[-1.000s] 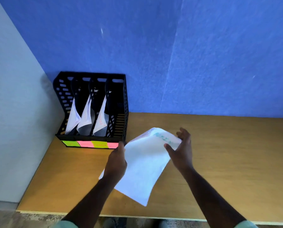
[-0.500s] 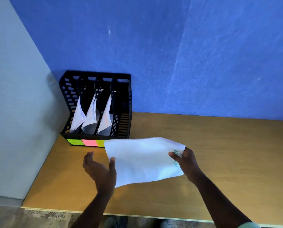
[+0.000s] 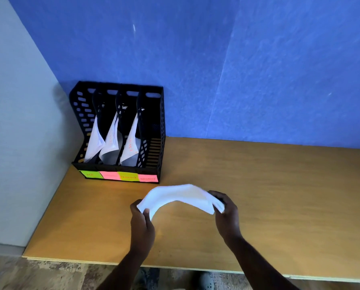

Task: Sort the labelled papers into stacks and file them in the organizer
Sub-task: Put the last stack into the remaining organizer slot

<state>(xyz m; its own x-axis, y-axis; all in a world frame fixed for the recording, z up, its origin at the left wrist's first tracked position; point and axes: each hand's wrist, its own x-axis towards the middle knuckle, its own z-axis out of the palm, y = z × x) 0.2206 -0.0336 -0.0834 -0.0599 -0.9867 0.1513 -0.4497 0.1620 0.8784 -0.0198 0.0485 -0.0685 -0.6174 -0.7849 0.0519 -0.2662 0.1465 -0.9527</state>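
blue wall panels back a wooden worktop [image 3: 258, 185]. both hands hold a white paper [image 3: 181, 196] bowed upward above it: left hand [image 3: 142, 222] fingers pinch its left end, right hand [image 3: 227, 212] fingers curl round its right end. black organizer [image 3: 154, 126] stands near, papers in three slots.
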